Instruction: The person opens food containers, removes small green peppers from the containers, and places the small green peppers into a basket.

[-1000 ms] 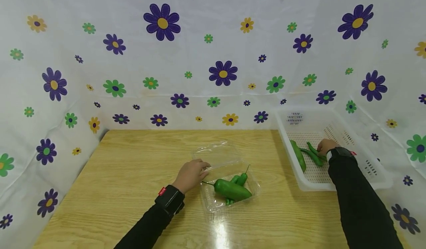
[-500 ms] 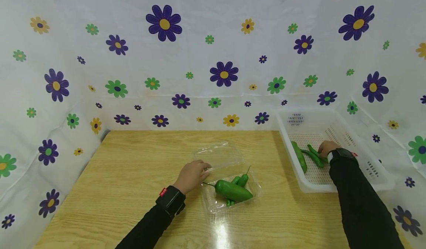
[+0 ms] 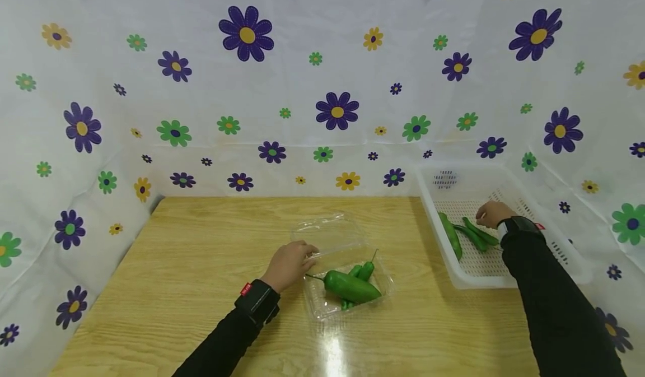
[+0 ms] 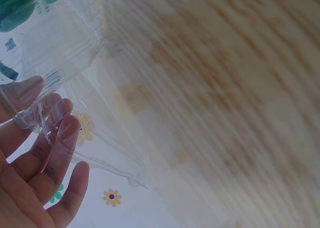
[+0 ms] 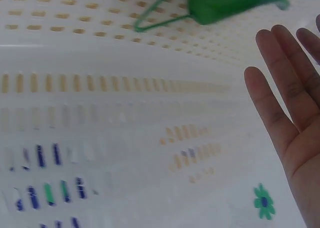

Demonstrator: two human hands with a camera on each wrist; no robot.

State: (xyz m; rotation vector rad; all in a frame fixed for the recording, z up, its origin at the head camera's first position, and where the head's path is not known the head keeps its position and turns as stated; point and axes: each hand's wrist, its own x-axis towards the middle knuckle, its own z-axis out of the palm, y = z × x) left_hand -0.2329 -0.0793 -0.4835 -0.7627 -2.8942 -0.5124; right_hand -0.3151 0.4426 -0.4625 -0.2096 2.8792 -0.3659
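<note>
the left hand point(image 3: 289, 265) pinches the clear clamshell point(image 3: 347, 287) holding peppers point(image 3: 351, 286) at centre of the surface point(image 3: 201, 265); the right hand point(image 3: 491, 213) hovers over the white basket point(image 3: 504, 279) on the right, fingers point(image 5: 280, 87) straight, empty. the flimsy lid could buckle — or the box skid — under an uneven grip.

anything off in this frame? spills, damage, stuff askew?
Nothing stands out. Peppers sit inside the open clamshell, which the left hand steadies by its lid. Three more peppers lie in the white basket; the right hand hovers open above them.
</note>
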